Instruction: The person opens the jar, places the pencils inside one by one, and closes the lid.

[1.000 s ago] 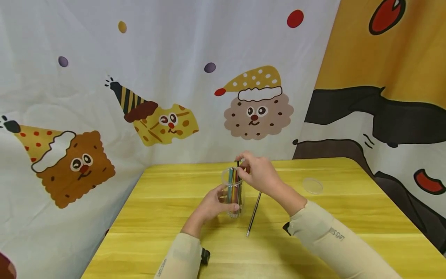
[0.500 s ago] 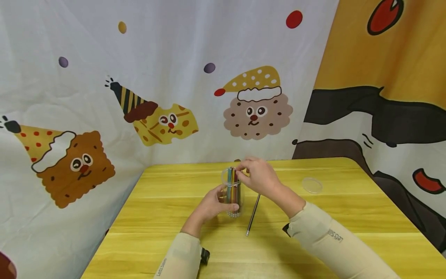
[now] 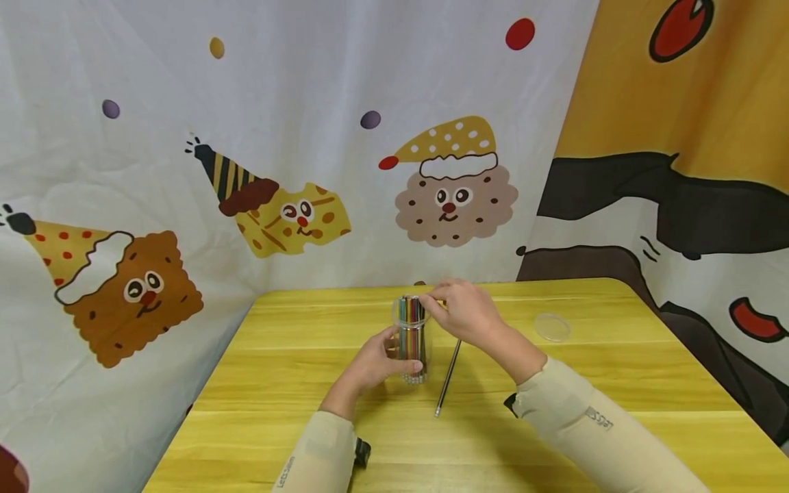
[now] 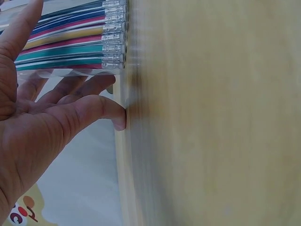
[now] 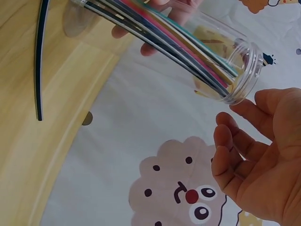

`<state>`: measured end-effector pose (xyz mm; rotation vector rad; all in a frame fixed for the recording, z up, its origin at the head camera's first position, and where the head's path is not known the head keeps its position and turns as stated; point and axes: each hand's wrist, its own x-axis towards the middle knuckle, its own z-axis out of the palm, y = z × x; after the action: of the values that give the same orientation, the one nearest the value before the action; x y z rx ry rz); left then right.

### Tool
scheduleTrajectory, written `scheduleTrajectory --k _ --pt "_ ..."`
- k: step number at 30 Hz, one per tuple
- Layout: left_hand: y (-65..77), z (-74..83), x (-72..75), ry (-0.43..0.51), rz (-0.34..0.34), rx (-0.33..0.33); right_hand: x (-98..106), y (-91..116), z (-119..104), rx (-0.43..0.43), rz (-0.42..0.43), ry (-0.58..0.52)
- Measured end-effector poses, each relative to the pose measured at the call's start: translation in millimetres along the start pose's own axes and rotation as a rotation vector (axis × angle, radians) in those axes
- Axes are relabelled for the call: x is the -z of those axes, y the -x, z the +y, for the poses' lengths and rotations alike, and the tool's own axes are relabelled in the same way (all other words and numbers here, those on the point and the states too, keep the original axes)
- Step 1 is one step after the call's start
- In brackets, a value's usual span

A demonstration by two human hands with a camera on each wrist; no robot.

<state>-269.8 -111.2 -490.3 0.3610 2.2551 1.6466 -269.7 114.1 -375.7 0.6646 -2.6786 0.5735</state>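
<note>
A clear plastic jar [image 3: 429,348] stands upright on the table, filled with several striped, coloured pencils [image 5: 164,42], eraser ends down. My left hand [image 3: 372,363] holds the jar's side, its thumb across the front; in the left wrist view the silver ferrules [image 4: 114,39] show at the bottom. At the jar's mouth, my right hand [image 3: 468,311] has loosely bent fingers with nothing between them, and one fingertip is at or very near the rim [image 5: 251,75]. A single dark pencil [image 3: 448,380] lies on the table right of the jar, its far end hidden under the right hand in the head view.
A round clear lid [image 3: 552,327] lies on the yellow wood-grain table [image 3: 616,383], to the right. Behind the table's far edge hangs a white curtain [image 3: 296,89] printed with cartoon biscuits.
One second ago my right hand pinched a dark pencil above the jar's mouth. That pencil has gone down into the jar and the fingers have let go. The left hand has stayed still.
</note>
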Motion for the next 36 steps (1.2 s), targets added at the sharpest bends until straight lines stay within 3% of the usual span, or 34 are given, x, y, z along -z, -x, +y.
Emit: scheduleTrajectory --k 9,12,16,20,23,25,29,36 --pt "1.3 -1.1 0.1 -0.008 0.004 -0.001 -1.1 4.7 10.4 0.029 -0.09 -0.081" --pt "1.1 -1.3 0.0 -0.01 0.002 -0.006 -1.6 4.3 19.6 -0.029 -0.075 -0.098" --pt "1.1 -1.1 0.5 -0.013 0.003 -0.009 -8.2 2.4 42.9 -0.175 -0.088 -0.113" --pt "2.1 -1.0 0.4 -0.01 0.005 -0.006 -30.0 6.2 72.7 -0.285 -0.308 -0.093" --pt "2.4 -1.9 -0.2 -0.018 0.006 -0.001 -52.4 14.4 88.9 -0.277 -0.496 -0.074" --pt "2.6 -2.6 -0.6 -0.029 0.008 0.003 -65.9 20.0 95.1 -0.246 -0.558 -0.076" --pt "2.1 -2.9 -1.1 -0.034 0.012 0.01 -80.3 25.9 97.4 -0.2 -0.545 -0.057" --pt "1.7 -2.3 0.4 -0.035 0.023 0.017 -83.6 25.9 92.1 -0.28 -0.471 0.054"
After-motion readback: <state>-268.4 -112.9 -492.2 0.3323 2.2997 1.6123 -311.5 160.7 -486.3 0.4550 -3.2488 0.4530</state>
